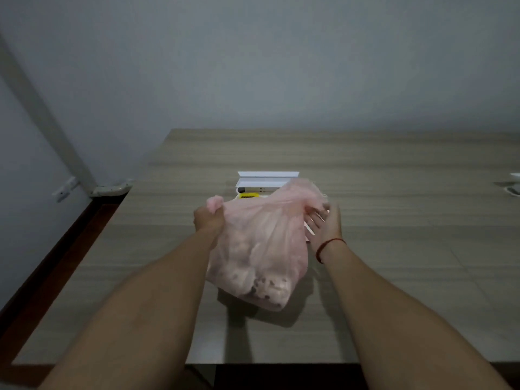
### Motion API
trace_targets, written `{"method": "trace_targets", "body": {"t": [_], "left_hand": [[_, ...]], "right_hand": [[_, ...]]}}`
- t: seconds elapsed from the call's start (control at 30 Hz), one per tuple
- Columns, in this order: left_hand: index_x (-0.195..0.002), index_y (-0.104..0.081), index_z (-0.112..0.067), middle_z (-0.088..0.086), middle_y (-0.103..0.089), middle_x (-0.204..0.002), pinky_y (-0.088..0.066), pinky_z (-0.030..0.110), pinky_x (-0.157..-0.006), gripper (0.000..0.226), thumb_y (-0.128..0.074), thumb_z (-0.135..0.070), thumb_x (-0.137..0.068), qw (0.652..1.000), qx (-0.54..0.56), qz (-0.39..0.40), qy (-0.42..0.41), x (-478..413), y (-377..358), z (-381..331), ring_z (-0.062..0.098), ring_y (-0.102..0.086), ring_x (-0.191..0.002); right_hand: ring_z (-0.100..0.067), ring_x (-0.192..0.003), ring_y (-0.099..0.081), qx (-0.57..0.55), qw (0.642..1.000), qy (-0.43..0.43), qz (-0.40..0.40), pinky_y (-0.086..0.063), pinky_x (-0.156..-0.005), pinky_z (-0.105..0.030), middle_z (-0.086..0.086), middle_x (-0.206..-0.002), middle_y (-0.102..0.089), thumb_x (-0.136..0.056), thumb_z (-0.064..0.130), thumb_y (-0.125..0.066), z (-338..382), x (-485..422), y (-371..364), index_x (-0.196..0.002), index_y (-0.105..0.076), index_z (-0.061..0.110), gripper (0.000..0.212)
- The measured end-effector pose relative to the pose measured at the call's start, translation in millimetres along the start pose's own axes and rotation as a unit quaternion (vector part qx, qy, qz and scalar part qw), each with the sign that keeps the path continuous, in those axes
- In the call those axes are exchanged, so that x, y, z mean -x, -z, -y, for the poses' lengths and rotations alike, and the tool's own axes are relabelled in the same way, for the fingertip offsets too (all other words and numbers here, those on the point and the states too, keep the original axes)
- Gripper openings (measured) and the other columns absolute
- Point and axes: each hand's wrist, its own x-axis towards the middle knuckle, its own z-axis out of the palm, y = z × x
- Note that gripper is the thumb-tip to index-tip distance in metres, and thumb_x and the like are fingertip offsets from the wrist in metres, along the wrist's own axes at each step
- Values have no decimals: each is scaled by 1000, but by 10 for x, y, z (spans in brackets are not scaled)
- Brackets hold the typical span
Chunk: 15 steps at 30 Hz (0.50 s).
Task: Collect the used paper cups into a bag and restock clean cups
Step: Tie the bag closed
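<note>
Bag (259,249): pink, translucent; on the table (408,235), centre.
Cups (270,285): blurred shapes low inside bag.
Left hand (208,218): grips bag's bunched top corner.
Right hand (326,225): fingers straight, touching bag's other top corner.
Box (267,178): white, just behind bag.

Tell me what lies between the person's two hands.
The head view shows the translucent pink plastic bag between the left hand, which grips its bunched top, and the right hand.

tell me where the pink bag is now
Head view, centre: the pink bag is over the table between the left hand, gripping its bunched top, and the right hand touching its side, with a white box behind.
</note>
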Motion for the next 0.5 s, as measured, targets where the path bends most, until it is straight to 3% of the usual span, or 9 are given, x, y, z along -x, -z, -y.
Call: {"method": "trace_targets", "body": {"t": [0.07, 0.13, 0.17, 0.27, 0.33, 0.4, 0.5], "left_hand": [[-100, -68, -5, 5, -58, -91, -40, 25, -61, 24, -59, -25, -91, 1000, 7, 17, -12, 11, -35, 4, 21, -59, -84], [-97, -66, -13, 0, -58, -93, -40, 24, -56, 14, -59, -24, -91, 999, 21, 45, -19, 47, -61, -11, 17, -55, -83], [-98, -66, -15, 0, -59, -93, -42, 23, -58, 12, -60, -24, -91, 997, 34, 62, -13, 46, -68, -9, 16, -56, -83], [-106, -66, -14, -1, -63, -84, -48, 24, -62, 18, -65, -24, -91, 989, 64, 133, 17, 39, -17, -17, 13, -60, -72], [-111, -66, -9, 1, -66, -84, -51, 22, -58, 24, -67, -22, -91, 978, 74, 189, 36, 30, 35, -17, 12, -62, -70], [-113, -66, -2, 4, -68, -86, -52, 20, -55, 30, -69, -20, -89, 971, 65, 228, 42, 32, 100, -25, 13, -64, -70], [-115, -66, 2, 10, -70, -94, -53, 25, -67, 38, -72, -21, -86, 964, 1, 263, 35, -51, 252, 32, 19, -65, -78]], "right_hand": [[-10, -93, -63, -34, 999, 12, -23, -48, -79, -30, 2, -113, -67, -83, 42, -50, -7, -18, -12, -105, -65, 20, 35], [-14, -93, -64, 26, 997, 37, -65, -52, -83, -33, 1, -110, -67, -76, 60, -59, -56, 36, -40, -106, -66, 21, 50], [-19, -100, -64, 74, 993, 37, -89, -52, -89, -36, -1, -115, -65, -67, 69, -65, -101, 46, -52, -117, -63, 21, 69], [-27, -128, -48, 189, 978, 9, -90, -38, -108, -39, -5, -143, -47, -58, 74, -71, -181, 49, -104, -148, -32, 17, 114], [-26, -134, -42, 226, 972, -24, -57, -32, -109, -37, -4, -146, -43, -60, 73, -71, -168, 45, -149, -151, -26, 11, 119], [-25, -131, -45, 249, 968, -4, -41, -33, -105, -33, -4, -142, -47, -65, 69, -72, -119, 14, -200, -149, -30, 10, 111], [-27, -126, -51, 302, 951, 37, -49, -36, -110, -39, -2, -136, -53, -72, 66, -66, -74, -23, -275, -147, -36, 15, 95]]}}
